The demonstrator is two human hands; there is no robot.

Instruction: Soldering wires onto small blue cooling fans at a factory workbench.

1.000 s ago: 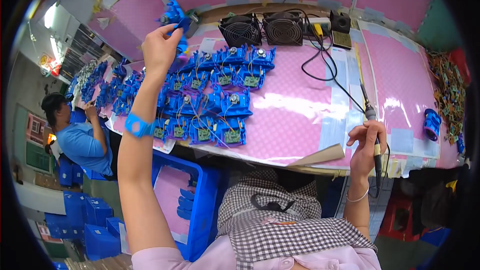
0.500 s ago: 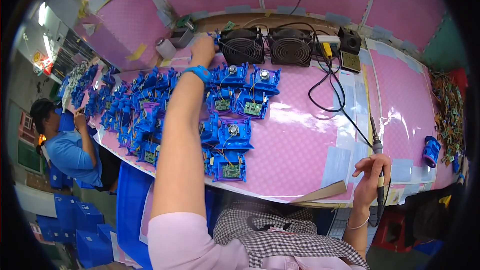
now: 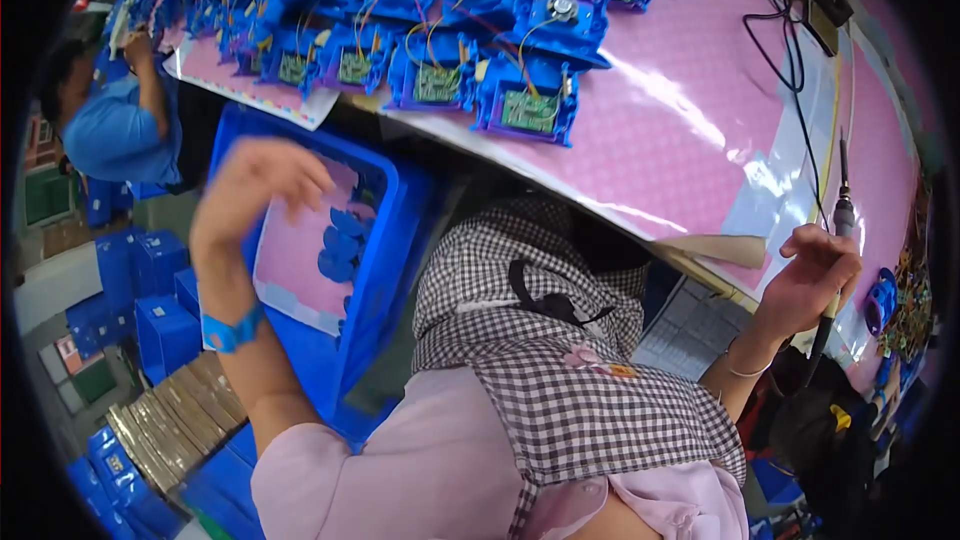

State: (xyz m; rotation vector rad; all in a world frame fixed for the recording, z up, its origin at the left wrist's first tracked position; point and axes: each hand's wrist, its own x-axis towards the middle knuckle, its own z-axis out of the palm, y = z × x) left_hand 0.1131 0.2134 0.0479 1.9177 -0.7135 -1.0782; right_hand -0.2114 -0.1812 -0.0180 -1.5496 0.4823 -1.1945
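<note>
In the head view, the left hand (image 3: pixel 262 185) is in the air over the blue bin (image 3: pixel 388 230), which stands below the front edge of the tabletop (image 3: pixel 680 130); this hand is blurred, its fingers are loosely bent, and it appears to be released, with no thing seen in it; in the bin lie a pink sheet (image 3: pixel 295 265) and dark blue pieces (image 3: pixel 341 245); the right hand (image 3: pixel 815 278) is grasping the soldering iron (image 3: pixel 844 215) at the right part of the front edge, and the iron's tip points toward the far edge; whether the tip touches something, I cannot tell; the blue housings (image 3: pixel 565 35) stand in rows along the left part of the tabletop, the closest ones beside the front edge, with green circuit boards (image 3: pixel 530 112) and thin wires; a brown flap (image 3: pixel 722 249) lies at this edge, near the right hand.
</note>
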